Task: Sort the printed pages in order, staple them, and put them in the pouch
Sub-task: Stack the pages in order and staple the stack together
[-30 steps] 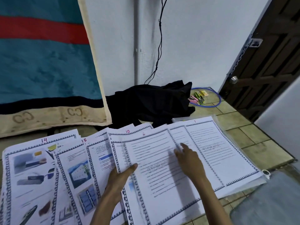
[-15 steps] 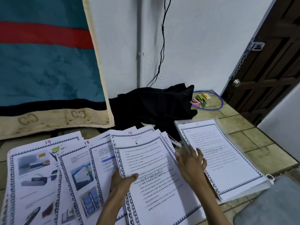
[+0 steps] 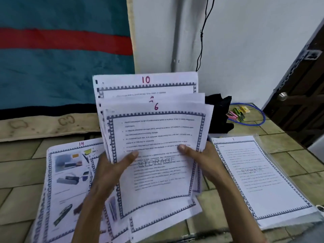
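Hands: left hand and right hand both grip the fanned white printed pages, thumbs on top.
Tip: page 6 leads, 10 sits behind; reorder before stapling.

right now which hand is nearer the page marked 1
Right. The right hand grips the held sheets just beside the page marked 1; the left hand is across them, farther off.

Front pg held in both hands: "6" handwritten at top, "STORAGE" watermark
Rearmost held pg: "10"
Pg by left hand: "14"
Pg by right hand: "1", faint "STORAGE"
Cloth edge beyond left hand: "CC"
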Available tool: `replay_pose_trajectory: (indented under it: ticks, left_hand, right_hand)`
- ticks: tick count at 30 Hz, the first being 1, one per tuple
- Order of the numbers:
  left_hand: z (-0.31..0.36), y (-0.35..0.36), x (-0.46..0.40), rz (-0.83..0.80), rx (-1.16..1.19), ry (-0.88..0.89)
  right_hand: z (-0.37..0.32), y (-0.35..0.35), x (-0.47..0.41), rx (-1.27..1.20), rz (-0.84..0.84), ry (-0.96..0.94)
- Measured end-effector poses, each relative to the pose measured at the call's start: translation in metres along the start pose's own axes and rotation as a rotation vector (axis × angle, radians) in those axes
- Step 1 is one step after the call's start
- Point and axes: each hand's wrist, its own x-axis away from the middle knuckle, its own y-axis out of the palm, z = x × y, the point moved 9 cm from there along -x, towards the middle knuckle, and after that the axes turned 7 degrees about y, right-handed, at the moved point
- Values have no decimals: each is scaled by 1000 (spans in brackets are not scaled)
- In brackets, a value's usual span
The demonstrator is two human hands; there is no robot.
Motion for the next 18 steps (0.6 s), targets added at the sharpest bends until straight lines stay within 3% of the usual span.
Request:
replay_pose_trajectory:
  ticks: [4, 7, 10, 18]
  left_hand:
    - [34, -17, -1, 62, -113, 135]
    - [27, -21, 2, -32, -187, 124]
    - [1, -35, 0, -19, -241, 60]
    - [-3, -30, -8, 114, -256, 152]
  right_hand:
    - [-39, 12, -5, -50, -13, -190]
    - [-26, 21, -8, 75, -77, -168]
    - [-2, 29, -10, 188, -138, -107]
    - [1, 44, -13, 52, -83, -158]
